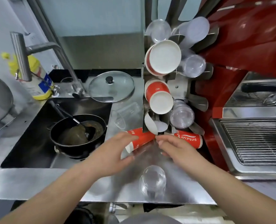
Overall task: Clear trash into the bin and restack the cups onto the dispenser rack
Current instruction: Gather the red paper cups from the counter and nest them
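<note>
Left hand (113,152) wraps our red-and-white paper cup stack (138,142); stack axis runs low-left to up-right, nose at the steel dispenser rack (151,126) foot. Right hand (174,147) loose, fingers part-curled, gripping nothing we can see, just beside a 2nd red paper cup (189,139) lying on its side.

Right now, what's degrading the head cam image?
Head view: strong wide-angle bending at the edges; left hand and right hand motion-blurred over the red cups; glare on the steel counter; clear cup hard to outline.
</note>
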The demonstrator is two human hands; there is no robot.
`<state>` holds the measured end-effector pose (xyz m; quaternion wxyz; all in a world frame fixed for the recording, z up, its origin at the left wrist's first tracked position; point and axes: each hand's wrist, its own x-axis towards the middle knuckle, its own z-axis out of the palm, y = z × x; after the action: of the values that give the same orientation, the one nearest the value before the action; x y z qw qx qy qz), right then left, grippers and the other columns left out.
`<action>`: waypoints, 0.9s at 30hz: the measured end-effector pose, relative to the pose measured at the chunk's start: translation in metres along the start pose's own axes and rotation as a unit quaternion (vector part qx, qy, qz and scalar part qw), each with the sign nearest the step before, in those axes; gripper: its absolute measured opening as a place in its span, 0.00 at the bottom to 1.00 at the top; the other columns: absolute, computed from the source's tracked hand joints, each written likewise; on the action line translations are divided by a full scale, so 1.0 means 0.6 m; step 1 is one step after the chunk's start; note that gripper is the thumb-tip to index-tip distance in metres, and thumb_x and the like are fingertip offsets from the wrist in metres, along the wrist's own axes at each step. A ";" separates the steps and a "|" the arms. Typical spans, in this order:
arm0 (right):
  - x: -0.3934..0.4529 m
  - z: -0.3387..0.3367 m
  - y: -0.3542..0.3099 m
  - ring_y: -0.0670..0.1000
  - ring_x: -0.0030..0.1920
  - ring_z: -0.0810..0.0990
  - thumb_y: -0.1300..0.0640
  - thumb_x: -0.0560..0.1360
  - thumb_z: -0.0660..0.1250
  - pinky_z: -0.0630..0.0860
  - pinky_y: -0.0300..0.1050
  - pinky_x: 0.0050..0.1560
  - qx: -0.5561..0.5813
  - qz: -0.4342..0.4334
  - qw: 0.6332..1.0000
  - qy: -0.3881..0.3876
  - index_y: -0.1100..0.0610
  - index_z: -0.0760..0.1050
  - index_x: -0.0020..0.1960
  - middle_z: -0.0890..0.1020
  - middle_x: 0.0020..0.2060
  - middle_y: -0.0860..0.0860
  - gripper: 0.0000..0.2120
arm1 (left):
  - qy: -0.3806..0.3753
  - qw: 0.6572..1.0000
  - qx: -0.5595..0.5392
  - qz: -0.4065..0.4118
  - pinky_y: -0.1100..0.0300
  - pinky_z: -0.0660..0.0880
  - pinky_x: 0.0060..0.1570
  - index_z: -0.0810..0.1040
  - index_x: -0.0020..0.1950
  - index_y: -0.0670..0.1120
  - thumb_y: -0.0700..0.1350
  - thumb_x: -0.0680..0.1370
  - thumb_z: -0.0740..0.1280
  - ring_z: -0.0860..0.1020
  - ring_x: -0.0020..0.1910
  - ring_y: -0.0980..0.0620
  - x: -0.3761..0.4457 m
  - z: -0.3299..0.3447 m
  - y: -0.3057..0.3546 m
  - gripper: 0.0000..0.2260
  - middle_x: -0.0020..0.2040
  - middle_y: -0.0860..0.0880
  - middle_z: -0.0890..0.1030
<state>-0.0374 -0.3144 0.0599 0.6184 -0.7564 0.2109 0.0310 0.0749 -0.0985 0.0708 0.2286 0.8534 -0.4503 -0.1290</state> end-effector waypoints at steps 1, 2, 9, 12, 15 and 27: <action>0.010 0.001 0.001 0.49 0.53 0.82 0.52 0.76 0.67 0.76 0.52 0.61 0.007 0.034 0.999 -0.004 0.49 0.78 0.60 0.83 0.51 0.48 0.13 | -0.009 1.000 0.020 -0.002 0.66 0.64 0.67 0.66 0.75 0.53 0.57 0.74 0.65 0.70 0.68 0.56 0.023 -0.009 -0.004 0.30 0.69 0.53 0.71; 0.019 0.003 0.002 0.49 0.52 0.81 0.51 0.76 0.67 0.76 0.53 0.62 0.005 0.060 0.998 -0.010 0.50 0.76 0.63 0.83 0.51 0.48 0.15 | -0.023 0.999 0.036 -0.005 0.64 0.65 0.67 0.65 0.75 0.52 0.54 0.75 0.67 0.70 0.68 0.53 0.044 -0.015 -0.009 0.29 0.68 0.51 0.72; 0.069 0.036 0.032 0.54 0.46 0.81 0.53 0.76 0.65 0.79 0.48 0.45 -0.025 0.109 0.994 0.004 0.48 0.73 0.59 0.81 0.49 0.54 0.11 | -0.128 0.980 0.140 -0.063 0.52 0.71 0.64 0.68 0.72 0.47 0.56 0.73 0.69 0.73 0.63 0.45 0.127 0.012 -0.045 0.30 0.63 0.45 0.73; 0.096 0.050 0.043 0.47 0.41 0.78 0.52 0.74 0.66 0.71 0.38 0.35 -0.084 0.105 0.990 0.040 0.47 0.69 0.55 0.79 0.45 0.48 0.11 | -0.152 0.974 0.148 -0.075 0.51 0.74 0.60 0.69 0.70 0.48 0.58 0.71 0.70 0.75 0.60 0.44 0.144 0.028 -0.054 0.30 0.60 0.44 0.73; 0.121 0.063 0.059 0.50 0.45 0.80 0.51 0.68 0.66 0.77 0.45 0.45 -0.085 0.097 0.990 0.060 0.54 0.72 0.56 0.80 0.44 0.49 0.17 | -0.161 0.973 0.135 -0.096 0.51 0.76 0.56 0.70 0.66 0.49 0.57 0.70 0.71 0.77 0.56 0.44 0.152 0.040 -0.058 0.28 0.57 0.46 0.73; 0.093 0.074 0.092 0.50 0.33 0.76 0.54 0.71 0.70 0.72 0.44 0.39 -0.040 0.101 0.987 0.122 0.51 0.71 0.40 0.80 0.33 0.50 0.07 | -0.213 0.966 0.126 -0.074 0.58 0.73 0.59 0.64 0.74 0.50 0.53 0.68 0.74 0.75 0.62 0.46 0.131 0.039 -0.049 0.37 0.65 0.47 0.72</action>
<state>0.0028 -0.2960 -0.0187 0.5511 -0.7535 0.3585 0.0087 0.1298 -0.1558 0.0347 0.0081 0.8591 -0.4370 -0.2662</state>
